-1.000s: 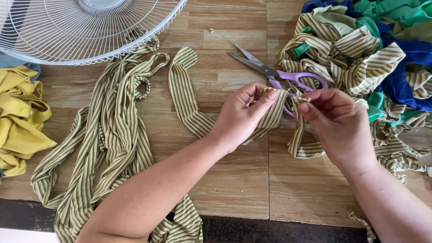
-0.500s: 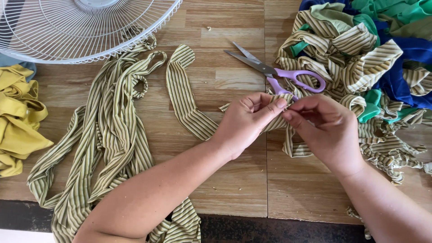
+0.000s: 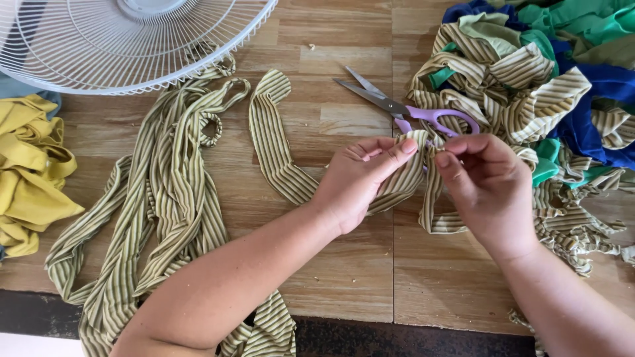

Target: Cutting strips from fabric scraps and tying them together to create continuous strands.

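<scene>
Since a second ago: both hands have drawn closer together and settled just near side of the purple-handled metal scissors (image 3: 403, 109); the pinch points now nearly meet. Left hand (image 3: 360, 182) clamped, thumb over fingers, on the green-and-cream striped fabric strip (image 3: 278, 155). Right hand (image 3: 486, 182) pinching the same strip's end, fingertips curled in. Judgement: work has narrowed to fine fingering of the strip's end, no cutting in hand, scissors lying untouched

Strip trails from the left hand away to its left, looping across the wooden plank counter (image 3: 344, 277)

Room: bare counter on the near side of both hands, up to the dark near edge. Right of the right hand, a heap of striped, blue and green fabric scraps (image 3: 562, 79) crowds close. Far left of the left hand: white wire fan guard (image 3: 126, 46), yellow cloth bundle (image 3: 26, 172), more striped strips between
</scene>
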